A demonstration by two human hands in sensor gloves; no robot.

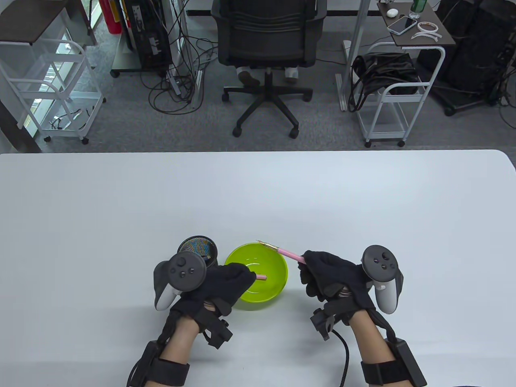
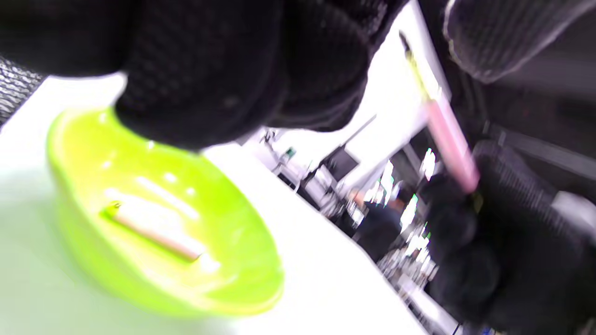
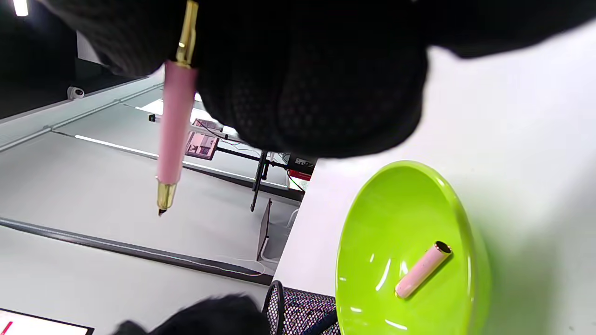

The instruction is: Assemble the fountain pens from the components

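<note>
While seen from above at the table [image 1: 121,193]: right hand [image 1: 330,278] lifted just right of the green bowl [image 1: 278,278], fingers closed around a pink pen body [image 1: 288,253] whose gold nib end juts up and left past the bowl's far rim. Left hand [image 1: 219,284] hovering over the bowl's left edge, fingers curled downward, grip impossible to judge from this angle. Short pink cap [image 1: 261,277] peeking out beside the left fingertips, lying inside the bowl. Black mesh cup [image 1: 197,249] standing just behind the left hand, touching or nearly touching the bowl's left side. Seen from the left wrist, blurred: left fingers [image 2: 223,79] bunched above the green bowl [image 2: 233,298], apart from the pink cap [image 2: 156,235], which rests on the bowl's bottom; nothing plainly held. Opposite, right hand [image 2: 507,251] wrapped around the lower end of the pink pen body [image 2: 449,144], nib end pointing upward in that tilted view. Seen from the right wrist: right fingers [image 3: 307,79] pressed together over the upper end of the pink pen body [image 3: 173,125], gold nib at its free end hanging clear in the air. Green bowl [image 3: 470,232] below on the white table [image 3: 535,116], pink cap [image 3: 421,270] lying loose inside it, open gold-ringed end toward the rim. Edge of the black mesh cup [image 3: 298,311] just beside the bowl.
</note>
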